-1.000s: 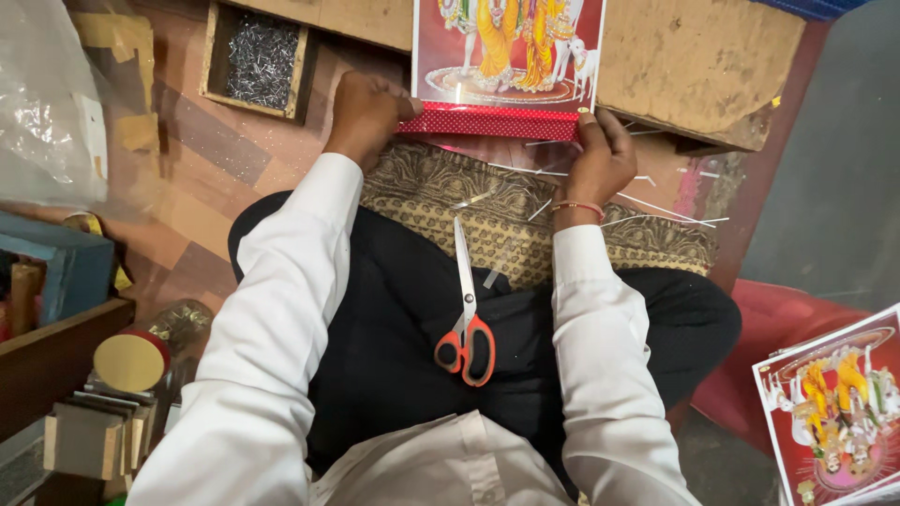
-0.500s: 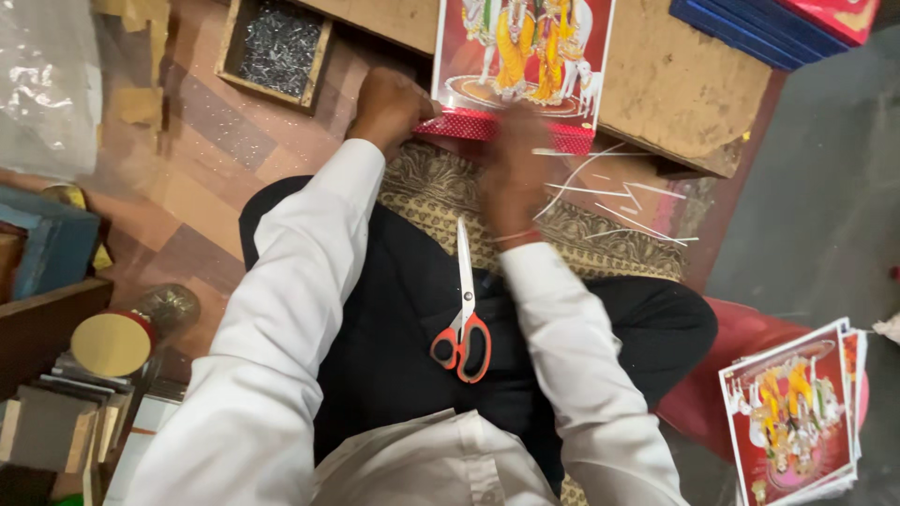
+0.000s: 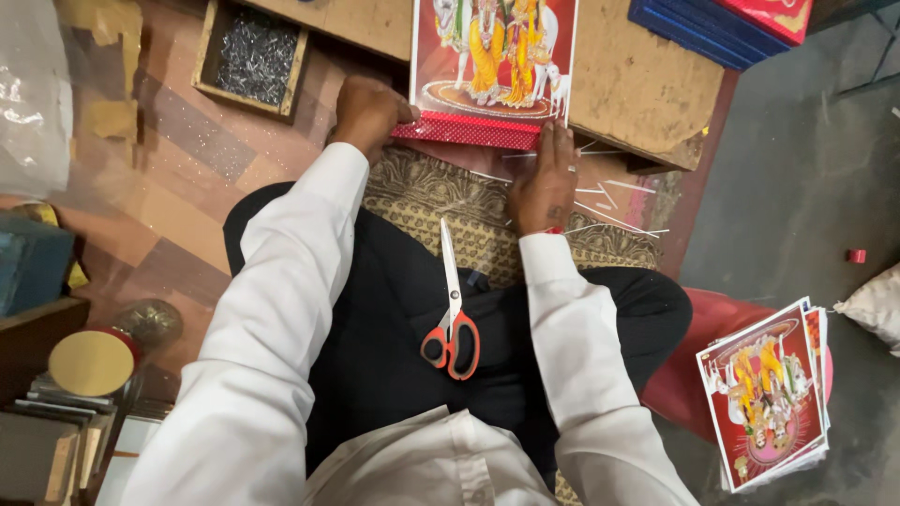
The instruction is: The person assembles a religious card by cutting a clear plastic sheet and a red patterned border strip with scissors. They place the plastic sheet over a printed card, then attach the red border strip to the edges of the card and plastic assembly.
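Observation:
A red picture print (image 3: 492, 66) with yellow figures lies on a low wooden board (image 3: 637, 84) in front of me. My left hand (image 3: 367, 114) grips its near left corner, fingers curled on the red dotted edge. My right hand (image 3: 547, 178) presses flat, fingers together, on the near edge toward the right. Orange-handled scissors (image 3: 453, 314) rest on my lap, blades pointing away from me. Thin clear strips (image 3: 609, 201) lie scattered by my right hand.
A wooden tray of small nails (image 3: 253, 56) sits at far left. A stack of similar red prints (image 3: 769, 394) lies at right on a red cushion. Blue and red boxes (image 3: 722, 23) are at the top right. A round gold lid (image 3: 91, 363) and books are at left.
My right hand has moved from the print's right corner inward along the near edge and now lies flat. The view has shifted slightly; my left hand keeps its grip.

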Demonstrator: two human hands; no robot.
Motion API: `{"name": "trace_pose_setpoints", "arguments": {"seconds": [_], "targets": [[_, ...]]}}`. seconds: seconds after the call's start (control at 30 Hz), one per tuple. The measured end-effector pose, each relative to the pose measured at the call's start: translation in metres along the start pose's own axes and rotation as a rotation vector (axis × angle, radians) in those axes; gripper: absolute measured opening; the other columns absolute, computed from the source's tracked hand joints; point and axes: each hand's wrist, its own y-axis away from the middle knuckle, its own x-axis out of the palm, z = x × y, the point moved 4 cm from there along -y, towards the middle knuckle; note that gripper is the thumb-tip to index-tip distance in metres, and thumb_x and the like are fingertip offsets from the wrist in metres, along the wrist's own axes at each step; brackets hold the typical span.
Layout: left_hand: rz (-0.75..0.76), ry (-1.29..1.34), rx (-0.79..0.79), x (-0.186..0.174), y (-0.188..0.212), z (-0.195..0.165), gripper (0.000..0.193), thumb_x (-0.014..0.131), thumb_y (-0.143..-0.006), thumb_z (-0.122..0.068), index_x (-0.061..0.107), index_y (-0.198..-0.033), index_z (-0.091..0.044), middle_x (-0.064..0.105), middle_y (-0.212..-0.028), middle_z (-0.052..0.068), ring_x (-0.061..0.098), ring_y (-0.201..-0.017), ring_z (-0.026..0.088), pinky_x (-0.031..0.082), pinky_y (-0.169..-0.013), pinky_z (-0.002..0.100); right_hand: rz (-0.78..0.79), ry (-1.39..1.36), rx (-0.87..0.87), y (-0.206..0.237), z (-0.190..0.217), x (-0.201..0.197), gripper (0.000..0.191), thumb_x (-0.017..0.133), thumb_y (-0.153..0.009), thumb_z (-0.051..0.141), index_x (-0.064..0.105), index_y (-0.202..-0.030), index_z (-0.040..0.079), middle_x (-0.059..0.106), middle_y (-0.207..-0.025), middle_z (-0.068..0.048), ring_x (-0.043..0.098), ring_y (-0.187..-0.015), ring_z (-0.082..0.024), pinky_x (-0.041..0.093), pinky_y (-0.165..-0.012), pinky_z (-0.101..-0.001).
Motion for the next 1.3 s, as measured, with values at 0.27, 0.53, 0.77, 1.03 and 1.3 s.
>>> {"name": "trace_pose_setpoints", "arguments": {"seconds": [0.27,0.53,0.77,1.03,1.3], "targets": [[0.031,0.211,-0.036,0.006,0.003,-0.008,0.006,0.068,-0.076,0.012,0.071,-0.073,0.008,0.073,-0.074,0.019,0.071,-0.061,0.027,0.056,-0.047,0.037,-0.194,-0.568,0.306,-0.022,-0.045,0.015,0.041,0.067,-0.08,0.0,0.07,-0.12,-0.008,0.075,-0.107,-0.018,0.07,-0.095,-0.028,0.056,-0.09,-0.0358],[0.141,0.289,0.078,0.016,0.008,-0.016,0.006,0.068,-0.079,0.013,0.073,-0.079,0.009,0.075,-0.08,0.02,0.072,-0.073,0.027,0.061,-0.061,0.034,-0.275,-1.23,0.568,-0.048,-0.094,0.02,0.038,0.064,-0.083,-0.004,0.071,-0.12,-0.01,0.075,-0.105,-0.014,0.07,-0.094,-0.02,0.056,-0.086,-0.0279],[0.094,0.356,-0.013,0.057,0.018,0.008,0.004,0.07,-0.077,0.007,0.073,-0.08,0.008,0.074,-0.078,0.018,0.072,-0.067,0.025,0.058,-0.062,0.036,-0.213,-0.845,0.437,-0.066,-0.082,0.003,0.036,0.076,-0.08,0.007,0.075,-0.113,-0.006,0.079,-0.104,-0.015,0.073,-0.097,-0.025,0.058,-0.089,-0.0335],[0.03,0.056,0.143,0.064,0.021,0.004,0.014,0.079,-0.075,-0.003,0.076,-0.086,0.005,0.077,-0.082,0.017,0.073,-0.073,0.025,0.058,-0.066,0.036,-0.015,-0.043,0.253,-0.054,0.025,0.007,0.074,0.085,-0.075,0.051,0.067,-0.128,0.002,0.053,-0.143,-0.027,0.045,-0.136,-0.041,0.026,-0.112,-0.0627],[0.049,-0.569,0.713,0.052,0.061,-0.042,0.044,0.065,-0.081,-0.001,0.074,-0.124,-0.006,0.071,-0.111,0.025,0.066,-0.099,0.045,0.052,-0.085,0.049,0.077,-0.035,0.308,-0.061,0.037,-0.013,0.073,0.083,-0.074,0.054,0.068,-0.128,0.007,0.054,-0.146,-0.023,0.046,-0.139,-0.037,0.026,-0.115,-0.0638]]}}
